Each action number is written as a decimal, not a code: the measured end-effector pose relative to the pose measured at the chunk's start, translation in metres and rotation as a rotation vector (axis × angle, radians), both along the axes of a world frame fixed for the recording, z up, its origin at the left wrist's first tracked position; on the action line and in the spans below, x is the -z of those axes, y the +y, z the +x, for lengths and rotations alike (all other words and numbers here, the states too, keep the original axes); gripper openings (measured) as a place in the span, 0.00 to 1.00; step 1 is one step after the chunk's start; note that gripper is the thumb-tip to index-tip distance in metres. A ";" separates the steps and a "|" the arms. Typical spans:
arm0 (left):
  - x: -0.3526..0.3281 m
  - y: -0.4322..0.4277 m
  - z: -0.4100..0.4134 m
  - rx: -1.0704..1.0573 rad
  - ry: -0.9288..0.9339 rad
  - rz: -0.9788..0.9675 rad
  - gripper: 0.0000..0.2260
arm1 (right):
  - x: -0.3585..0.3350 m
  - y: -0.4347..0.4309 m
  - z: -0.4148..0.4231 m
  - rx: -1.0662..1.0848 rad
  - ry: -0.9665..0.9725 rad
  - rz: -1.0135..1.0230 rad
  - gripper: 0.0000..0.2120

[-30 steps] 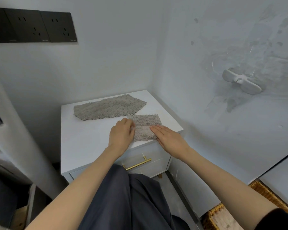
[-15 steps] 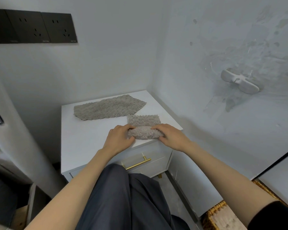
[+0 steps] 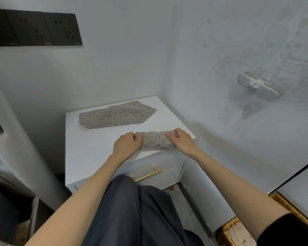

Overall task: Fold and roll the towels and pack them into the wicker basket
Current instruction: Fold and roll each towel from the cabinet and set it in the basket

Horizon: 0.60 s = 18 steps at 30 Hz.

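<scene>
The rolled grey-beige nubbly towel (image 3: 156, 140) lies as a short, thick log across the front right part of the white bedside cabinet (image 3: 89, 153), close to its front edge. It sits between the person's two hands, one at each end. The left hand (image 3: 127, 146) grips the left end, with the thumb and fingers curled onto the cloth. The right hand (image 3: 182, 142) grips the right end, its fingers bent over the top of the roll near the cabinet's right corner. Behind the roll, near the wall and clear of both hands, a second flat grey-beige towel (image 3: 116, 115) lies spread out. The woven wicker basket (image 3: 229, 228) stands on the floor at the lower right, beside the cabinet's side panel, well away from the hands and partly cut off from sight.
</scene>
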State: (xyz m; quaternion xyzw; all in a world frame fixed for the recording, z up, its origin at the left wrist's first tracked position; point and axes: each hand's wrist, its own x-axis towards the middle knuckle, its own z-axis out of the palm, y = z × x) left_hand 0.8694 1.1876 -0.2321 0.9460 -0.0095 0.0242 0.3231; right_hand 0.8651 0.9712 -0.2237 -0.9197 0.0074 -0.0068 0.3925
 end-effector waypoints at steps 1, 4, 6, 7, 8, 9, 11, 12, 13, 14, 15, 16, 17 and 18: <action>0.001 -0.001 0.002 -0.016 -0.011 0.016 0.19 | 0.002 0.002 0.002 0.041 -0.009 -0.037 0.18; 0.001 -0.004 0.006 -0.069 -0.029 0.038 0.19 | 0.007 0.010 0.003 0.115 -0.004 -0.149 0.18; 0.002 -0.006 0.007 -0.106 -0.026 0.020 0.21 | 0.008 0.015 0.001 0.132 -0.074 -0.343 0.18; 0.003 -0.007 0.007 -0.124 -0.021 0.006 0.21 | 0.007 0.016 0.000 0.137 -0.132 -0.452 0.17; 0.003 -0.008 0.007 -0.139 -0.013 -0.004 0.22 | 0.005 0.017 -0.001 0.139 -0.202 -0.528 0.15; 0.004 -0.009 0.007 -0.149 -0.005 -0.010 0.22 | 0.002 0.018 -0.001 0.125 -0.276 -0.567 0.12; 0.004 -0.011 0.008 -0.156 0.005 -0.012 0.21 | -0.001 0.023 0.001 0.009 -0.422 -0.580 0.11; 0.004 -0.011 0.008 -0.158 0.007 -0.010 0.20 | -0.002 0.029 0.001 -0.074 -0.457 -0.560 0.14; 0.004 -0.011 0.009 -0.159 0.006 -0.010 0.20 | -0.002 0.037 0.002 -0.151 -0.453 -0.515 0.17; 0.004 -0.011 0.009 -0.161 0.004 -0.011 0.20 | 0.000 0.045 0.001 -0.211 -0.417 -0.466 0.20; 0.004 -0.011 0.009 -0.163 -0.002 -0.012 0.20 | 0.004 0.053 0.002 -0.252 -0.372 -0.436 0.20; 0.005 -0.011 0.009 -0.165 -0.010 -0.011 0.21 | 0.008 0.057 0.002 -0.274 -0.340 -0.433 0.20; 0.005 -0.011 0.008 -0.167 -0.017 -0.010 0.21 | 0.014 0.058 0.003 -0.278 -0.332 -0.451 0.19; 0.005 -0.012 0.008 -0.170 -0.025 -0.011 0.21 | 0.018 0.057 0.003 -0.277 -0.341 -0.478 0.19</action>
